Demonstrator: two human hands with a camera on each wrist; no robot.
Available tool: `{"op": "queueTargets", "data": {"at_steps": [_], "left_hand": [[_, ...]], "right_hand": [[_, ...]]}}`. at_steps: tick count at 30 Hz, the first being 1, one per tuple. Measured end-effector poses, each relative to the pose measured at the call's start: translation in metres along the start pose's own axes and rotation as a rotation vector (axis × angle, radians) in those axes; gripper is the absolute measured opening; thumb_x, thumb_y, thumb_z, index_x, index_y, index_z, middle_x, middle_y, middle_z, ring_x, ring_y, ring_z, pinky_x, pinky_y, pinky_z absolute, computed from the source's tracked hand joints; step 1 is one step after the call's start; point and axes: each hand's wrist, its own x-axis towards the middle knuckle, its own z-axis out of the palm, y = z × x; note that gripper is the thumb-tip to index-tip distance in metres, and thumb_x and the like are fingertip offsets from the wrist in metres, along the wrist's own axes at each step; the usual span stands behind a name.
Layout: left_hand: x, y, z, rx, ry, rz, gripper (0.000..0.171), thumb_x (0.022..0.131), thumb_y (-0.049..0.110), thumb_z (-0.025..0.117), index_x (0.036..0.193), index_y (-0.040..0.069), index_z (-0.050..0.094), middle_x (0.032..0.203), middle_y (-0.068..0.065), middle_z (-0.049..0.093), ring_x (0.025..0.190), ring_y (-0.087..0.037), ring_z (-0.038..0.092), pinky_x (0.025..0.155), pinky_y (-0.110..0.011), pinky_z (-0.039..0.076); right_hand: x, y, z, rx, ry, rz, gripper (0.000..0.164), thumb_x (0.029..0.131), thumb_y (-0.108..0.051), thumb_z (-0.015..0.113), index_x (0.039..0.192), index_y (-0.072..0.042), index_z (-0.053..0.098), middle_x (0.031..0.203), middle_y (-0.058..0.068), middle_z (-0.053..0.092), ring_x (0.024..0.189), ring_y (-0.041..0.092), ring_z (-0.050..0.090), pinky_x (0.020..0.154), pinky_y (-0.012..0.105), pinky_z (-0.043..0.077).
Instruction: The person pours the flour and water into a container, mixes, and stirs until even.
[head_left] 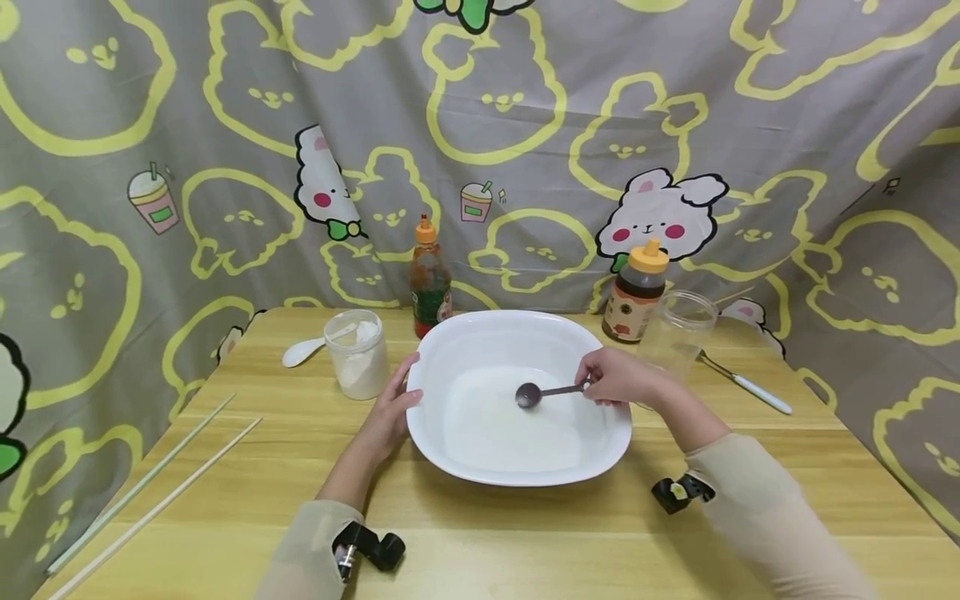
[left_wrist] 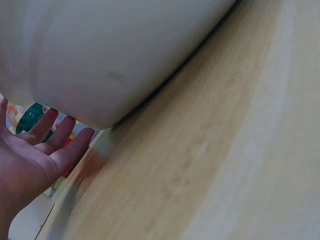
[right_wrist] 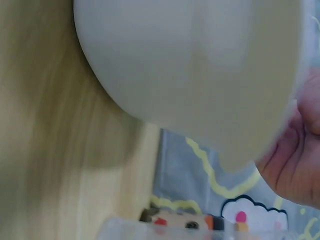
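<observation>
A white basin [head_left: 517, 317] stands on the wooden table, a thin layer of white stuff over its floor. My left hand [head_left: 390, 410] holds its left rim, thumb at the edge; the left wrist view shows several fingers [left_wrist: 75, 150] against the outer wall. Over the basin's right side, my right hand [head_left: 618, 377] pinches the handle of a dark measuring spoon [head_left: 528, 396]. The spoon's round bowl is above the basin's middle, with a little pale stuff in it. In the right wrist view the basin's wall [right_wrist: 185, 65] hides the spoon and most of the fingers.
Left of the basin stand a jar of white powder [head_left: 360, 367] and a white spoon [head_left: 300, 352]. Behind is a red sauce bottle [head_left: 430, 287]. At right are a brown sauce bottle [head_left: 636, 300], a clear jar [head_left: 678, 337] and a light-handled utensil [head_left: 757, 392]. Two sticks [head_left: 161, 508] lie left.
</observation>
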Motion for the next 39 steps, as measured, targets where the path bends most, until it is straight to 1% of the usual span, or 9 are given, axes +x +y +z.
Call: {"op": "queueTargets", "data": {"at_steps": [3,8,12,16,20,23,29,35,39], "left_hand": [[0.0,-0.001,0.0,-0.001,-0.006,0.004,0.06,0.082,0.011,0.046,0.136,0.022,0.024,0.135,-0.015,0.022,0.11,-0.036,0.035,0.076,-0.034,0.044],[0.001,-0.002,-0.001,-0.004,-0.014,0.015,0.059,0.081,0.01,0.045,0.136,0.021,0.024,0.134,-0.016,0.022,0.112,-0.04,0.031,0.076,-0.035,0.043],[0.001,-0.002,-0.001,-0.006,-0.014,0.02,0.06,0.081,0.01,0.046,0.136,0.021,0.023,0.134,-0.016,0.021,0.111,-0.038,0.032,0.077,-0.036,0.043],[0.001,-0.003,-0.001,0.001,-0.012,0.023,0.061,0.081,0.011,0.046,0.136,0.021,0.023,0.135,-0.015,0.021,0.11,-0.035,0.036,0.076,-0.035,0.044],[0.0,-0.004,-0.001,-0.005,-0.015,0.033,0.062,0.081,0.01,0.046,0.137,0.019,0.021,0.135,-0.017,0.021,0.111,-0.037,0.035,0.076,-0.036,0.044],[-0.001,-0.004,0.0,-0.006,-0.019,0.037,0.062,0.081,0.01,0.046,0.137,0.019,0.021,0.135,-0.017,0.02,0.112,-0.039,0.032,0.078,-0.038,0.043],[-0.001,-0.002,-0.001,0.007,-0.011,0.025,0.061,0.081,0.011,0.047,0.136,0.021,0.023,0.135,-0.017,0.022,0.111,-0.037,0.034,0.078,-0.038,0.043],[0.0,-0.001,-0.001,0.015,-0.008,0.022,0.06,0.081,0.012,0.048,0.136,0.022,0.024,0.134,-0.015,0.022,0.111,-0.038,0.034,0.076,-0.037,0.043],[0.0,-0.001,-0.001,0.014,-0.011,0.022,0.06,0.082,0.012,0.047,0.136,0.022,0.024,0.135,-0.015,0.022,0.112,-0.039,0.033,0.077,-0.036,0.043]], "right_hand": [[0.013,-0.002,0.008,0.03,0.042,0.021,0.012,0.073,0.001,0.055,0.085,0.001,0.059,0.057,0.005,0.052,0.045,0.014,0.043,0.041,0.026,0.039],[0.035,-0.006,0.02,0.06,0.067,-0.023,0.015,0.073,0.001,0.057,0.087,0.004,0.058,0.056,0.005,0.053,0.045,0.013,0.046,0.043,0.029,0.043],[0.047,-0.012,0.032,0.087,0.029,-0.062,0.014,0.074,0.001,0.058,0.088,0.003,0.058,0.056,0.006,0.054,0.045,0.013,0.046,0.042,0.026,0.042],[0.05,-0.02,0.042,0.119,-0.043,-0.122,0.011,0.075,0.001,0.057,0.086,0.001,0.058,0.056,0.006,0.054,0.044,0.013,0.046,0.041,0.025,0.041],[0.045,-0.028,0.049,0.138,-0.138,-0.176,0.01,0.077,0.002,0.056,0.086,0.0,0.059,0.056,0.006,0.054,0.043,0.012,0.044,0.042,0.027,0.04],[0.039,-0.031,0.049,0.137,-0.194,-0.203,0.01,0.077,0.001,0.057,0.086,-0.001,0.06,0.056,0.006,0.054,0.042,0.012,0.043,0.041,0.029,0.04],[0.019,-0.024,0.037,0.136,-0.311,-0.221,0.011,0.077,0.001,0.058,0.087,0.0,0.061,0.055,0.007,0.054,0.04,0.011,0.041,0.04,0.023,0.036],[-0.005,-0.014,0.01,0.101,-0.341,-0.198,0.011,0.074,0.003,0.058,0.083,-0.002,0.062,0.053,0.004,0.051,0.04,0.01,0.039,0.039,0.02,0.034],[-0.016,-0.006,-0.008,0.048,-0.326,-0.158,0.012,0.071,0.004,0.057,0.08,-0.002,0.062,0.053,0.002,0.049,0.041,0.01,0.04,0.038,0.019,0.033]]}}
